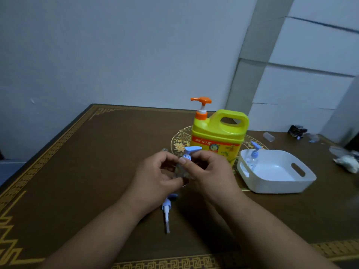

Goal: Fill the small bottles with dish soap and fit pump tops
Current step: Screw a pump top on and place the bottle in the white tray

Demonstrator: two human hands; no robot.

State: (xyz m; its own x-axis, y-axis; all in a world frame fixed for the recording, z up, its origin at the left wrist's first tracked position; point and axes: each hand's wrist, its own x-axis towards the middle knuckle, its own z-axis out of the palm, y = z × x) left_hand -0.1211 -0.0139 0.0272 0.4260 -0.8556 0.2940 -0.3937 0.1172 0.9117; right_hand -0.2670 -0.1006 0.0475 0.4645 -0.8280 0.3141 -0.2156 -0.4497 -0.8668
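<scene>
In the head view, two hands met over the middle of the brown bench: the left hand (155, 175) curled its fingers round one small clear bottle (181, 171), while the right hand (206, 169) pinched the collar of the blue pump top (191, 151) sitting on it. One loose pump top (167, 209) lay toward the near edge, and one yellow soap jug (218, 135) stood toward the far edge. One white tray (275, 184) toward the right edge held one more pump-topped bottle (252, 158).

Dim bluish indoor light, soft overall blur, wide-angle edge distortion.
</scene>
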